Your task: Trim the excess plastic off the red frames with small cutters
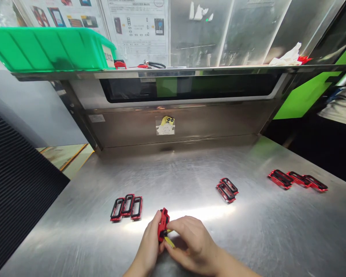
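Observation:
My left hand (148, 243) grips a small red and black plastic frame (163, 223), held on edge just above the metal table. My right hand (194, 240) is closed around a yellow-handled tool (169, 241). The tool's dark tip meets the side of the frame; its exact kind is hard to make out. To the left of my hands lie several similar frames (127, 205), set side by side. Farther off to the right lies another group of red and black frames (227, 190).
More red and black frames (296, 180) lie near the right edge of the steel table (83, 238). Above the table's back runs a metal shelf (196, 72) carrying a green bin (52, 50). A black ribbed panel (20, 192) borders the left side. A person's sleeve (341, 104) shows at far right.

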A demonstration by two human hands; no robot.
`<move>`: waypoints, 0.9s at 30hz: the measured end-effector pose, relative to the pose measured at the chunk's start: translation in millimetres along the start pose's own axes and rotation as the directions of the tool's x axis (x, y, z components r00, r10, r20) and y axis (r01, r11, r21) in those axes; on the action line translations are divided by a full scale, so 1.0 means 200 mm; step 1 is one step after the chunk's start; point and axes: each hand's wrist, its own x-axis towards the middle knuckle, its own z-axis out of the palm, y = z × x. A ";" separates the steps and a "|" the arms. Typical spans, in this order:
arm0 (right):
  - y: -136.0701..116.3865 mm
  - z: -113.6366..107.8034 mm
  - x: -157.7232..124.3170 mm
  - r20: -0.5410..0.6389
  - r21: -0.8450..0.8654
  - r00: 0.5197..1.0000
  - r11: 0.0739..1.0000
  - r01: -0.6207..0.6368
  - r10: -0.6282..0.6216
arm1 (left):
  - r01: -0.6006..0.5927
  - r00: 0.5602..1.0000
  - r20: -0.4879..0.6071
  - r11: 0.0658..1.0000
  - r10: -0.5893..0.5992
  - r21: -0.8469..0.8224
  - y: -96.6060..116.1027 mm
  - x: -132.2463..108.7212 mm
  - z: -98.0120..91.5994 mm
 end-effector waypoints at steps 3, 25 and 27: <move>0.00 0.00 0.00 0.020 0.034 1.000 0.999 -0.023 0.023 | 0.011 1.000 0.026 1.000 -0.011 0.010 -0.01 0.01 0.00; -0.01 0.00 0.00 0.150 -0.071 0.988 0.997 0.039 -0.028 | 0.007 1.000 -0.020 1.000 -0.006 0.028 0.02 -0.02 0.03; -0.01 0.00 0.01 0.143 -0.068 0.989 0.996 0.054 -0.044 | 0.015 1.000 -0.016 0.999 -0.015 0.031 0.02 -0.01 0.02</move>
